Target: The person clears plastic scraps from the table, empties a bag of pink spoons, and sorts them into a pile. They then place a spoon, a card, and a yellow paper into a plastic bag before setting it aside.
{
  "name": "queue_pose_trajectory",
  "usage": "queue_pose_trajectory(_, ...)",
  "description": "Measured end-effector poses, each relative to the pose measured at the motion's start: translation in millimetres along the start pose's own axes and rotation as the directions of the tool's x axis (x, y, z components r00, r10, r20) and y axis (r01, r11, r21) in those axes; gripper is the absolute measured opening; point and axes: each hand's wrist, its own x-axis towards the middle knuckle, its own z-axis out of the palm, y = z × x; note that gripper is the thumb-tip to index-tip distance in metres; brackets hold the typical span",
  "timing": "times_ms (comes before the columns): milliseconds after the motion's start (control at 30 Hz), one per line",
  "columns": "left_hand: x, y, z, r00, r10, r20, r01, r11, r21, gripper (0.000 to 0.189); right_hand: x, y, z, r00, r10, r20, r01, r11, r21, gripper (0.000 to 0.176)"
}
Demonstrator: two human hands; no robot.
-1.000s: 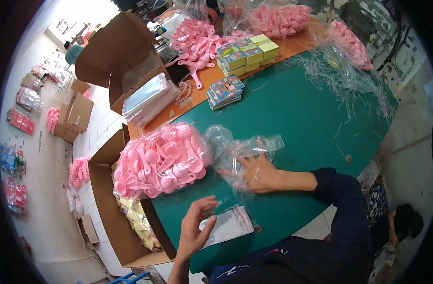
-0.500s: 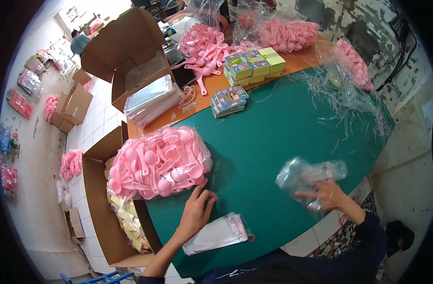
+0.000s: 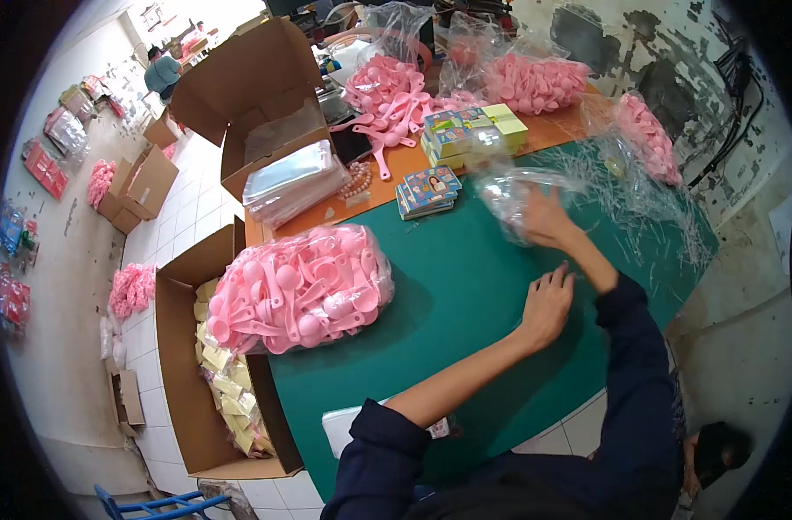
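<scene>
1. Head view: the right hand [image 3: 545,218] grasps a crumpled clear plastic bag [image 3: 507,195] over the far part of the green tabletop [image 3: 465,286]; hand and bag are blurred, so each finger's hold is hard to make out.
2. That bag overlaps the large card stack [image 3: 455,137] in the view; whether they touch, I cannot tell.
3. The left hand [image 3: 548,308] is nearer the body, just below the right forearm, its fingers loosely bent and holding nothing visible. Whether it rests on the tabletop, I cannot tell.
4. A small card stack [image 3: 429,192] lies on the green surface, to the left of the clear bag.
5. A full bag of pink spoons [image 3: 301,286] sits at the left edge, beside an open cardboard box [image 3: 178,381] holding pale yellow packets [image 3: 231,390].
6. White plastic sleeves [image 3: 338,429] lie partly hidden under the left arm.
7. Loose clear strips [image 3: 673,225] are strewn at the far right.
</scene>
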Motion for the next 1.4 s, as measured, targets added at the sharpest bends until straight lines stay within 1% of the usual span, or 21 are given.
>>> queue_pose_trajectory(100,10,3,-28,0.997,-0.036,0.070,0.022,0.983,0.184,0.035,25,-1,22,0.985,0.069,0.156,-0.095,0.982,0.165,0.045)
queue_pose_trajectory(133,11,-4,-37,1.000,0.006,-0.020,-0.003,0.986,0.167,0.027,31,15,36,0.961,0.226,0.158,-0.250,0.955,0.159,0.047)
queue_pose_trajectory(233,19,-52,-44,0.996,-0.039,-0.076,0.033,0.996,-0.085,0.021,0,53,22,0.849,0.527,0.040,-0.527,0.836,0.154,0.050)
queue_pose_trajectory(300,22,-73,-61,0.984,-0.131,-0.119,0.108,0.977,-0.182,0.022,-27,58,-11,0.809,0.545,0.218,-0.576,0.809,0.116,0.047)
queue_pose_trajectory(400,16,-91,-88,0.982,-0.188,-0.021,0.187,0.982,-0.034,0.018,-87,11,-45,0.938,0.347,-0.006,-0.342,0.929,0.143,0.048)
queue_pose_trajectory(500,12,-95,-100,0.940,-0.099,0.327,0.025,0.975,0.222,0.015,-129,-58,-80,0.983,0.086,-0.162,-0.036,0.956,0.291,0.056)
queue_pose_trajectory(600,16,-105,-91,0.916,-0.125,0.381,0.108,0.992,0.067,0.014,-146,-93,-46,0.991,-0.007,-0.132,0.058,0.921,0.384,0.056)
queue_pose_trajectory(633,20,-100,-98,0.899,-0.152,0.412,0.104,0.985,0.137,0.016,-143,-95,-35,0.994,-0.014,-0.110,0.057,0.917,0.394,0.055)
queue_pose_trajectory(733,33,-92,-112,0.861,-0.201,0.466,0.076,0.959,0.274,0.020,-121,-25,3,0.983,0.137,0.118,-0.165,0.949,0.269,0.049)
queue_pose_trajectory(800,39,-95,-115,0.869,-0.173,0.464,0.049,0.962,0.267,0.023,-102,51,35,0.849,0.494,0.186,-0.505,0.863,0.017,0.043)
queue_pose_trajectory(867,38,-99,-116,0.902,-0.120,0.414,0.024,0.973,0.229,0.026,-94,89,25,0.721,0.676,0.151,-0.688,0.724,0.045,0.044)
queue_pose_trajectory(900,40,-101,-118,0.920,-0.100,0.379,0.017,0.976,0.215,0.028,-91,83,11,0.774,0.625,0.103,-0.632,0.771,0.075,0.044)
queue_pose_trajectory(933,40,-101,-120,0.918,-0.179,0.354,0.158,0.983,0.088,0.028,-89,61,-6,0.825,0.563,0.060,-0.566,0.818,0.100,0.044)
queue_pose_trajectory(1000,39,-99,-123,0.879,-0.333,0.343,0.406,0.898,-0.171,0.028,-84,2,-23,0.924,0.348,-0.159,-0.329,0.935,0.131,0.043)
queue_pose_trajectory(1067,37,-112,-101,0.785,-0.361,0.503,0.619,0.439,-0.651,0.030,-78,-61,-38,0.916,0.116,-0.385,-0.038,0.978,0.205,0.041)
queue_pose_trajectory(1100,34,-116,-94,0.745,-0.326,0.582,0.640,0.102,-0.762,0.032,-75,-78,-44,0.893,0.055,-0.447,0.089,0.952,0.293,0.042)
queue_pose_trajectory(1133,32,-101,-104,0.707,-0.350,0.614,0.654,-0.008,-0.757,0.037,-69,-76,-23,0.918,0.062,-0.392,0.042,0.967,0.251,0.042)
queue_pose_trajectory(1200,25,-104,-111,0.697,-0.400,0.595,0.647,-0.006,-0.762,0.040,-48,-60,37,0.955,0.084,-0.284,-0.040,0.987,0.158,0.044)
queue_pose_trajectory(1267,20,-108,-126,0.691,-0.393,0.607,0.662,0.008,-0.749,0.043,-32,-25,34,0.875,0.468,-0.125,-0.459,0.883,0.099,0.043)
queue_pose_trajectory(1367,21,-107,-150,0.659,-0.477,0.582,0.653,-0.023,-0.757,0.046,-40,-14,0,0.817,0.431,-0.384,-0.474,0.880,-0.021,0.042)
queue_pose_trajectory(1400,20,-114,-145,0.660,-0.472,0.584,0.647,-0.037,-0.761,0.047,-42,-27,-8,0.825,0.418,-0.381,-0.423,0.903,0.075,0.040)
